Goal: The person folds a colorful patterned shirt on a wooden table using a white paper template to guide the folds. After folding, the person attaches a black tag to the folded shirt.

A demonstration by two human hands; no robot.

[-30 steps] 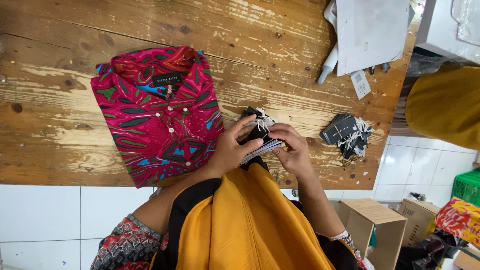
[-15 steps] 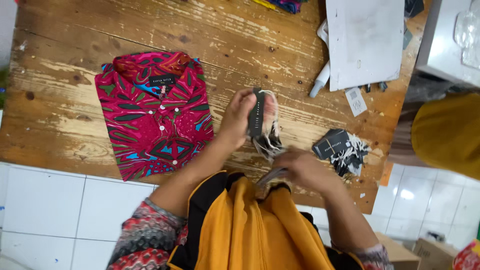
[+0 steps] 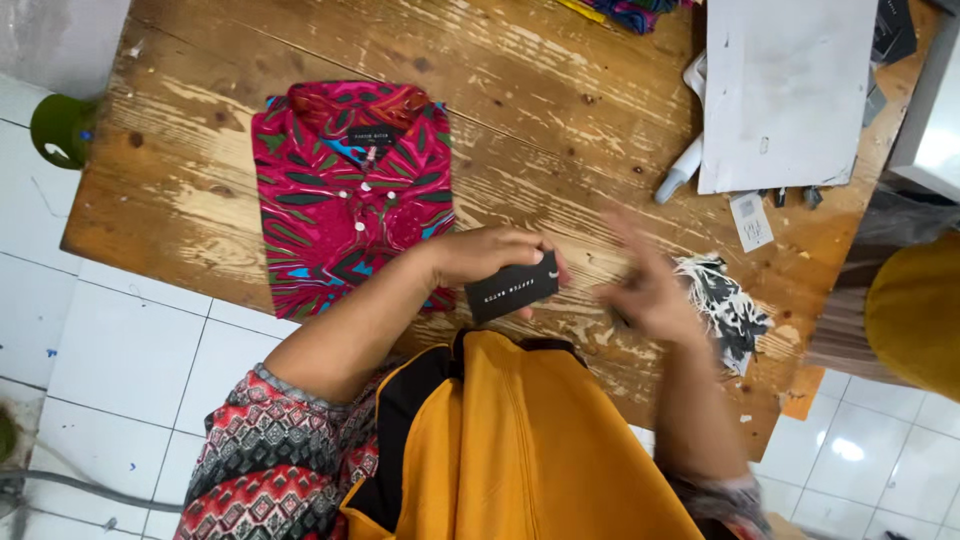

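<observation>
A small black card tag (image 3: 512,287) with pale print (too small to read) is held flat-faced and slightly tilted, pinched along its upper edge just above the near table edge. To its right a loose heap of black-and-white tags (image 3: 727,305) with pale strings lies on the wood, partly blurred.

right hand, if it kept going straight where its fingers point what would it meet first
The right hand is blurred, fingers aimed up and away across the wooden table. Probably bare wood first, then the white marker; depth is unclear.
</observation>
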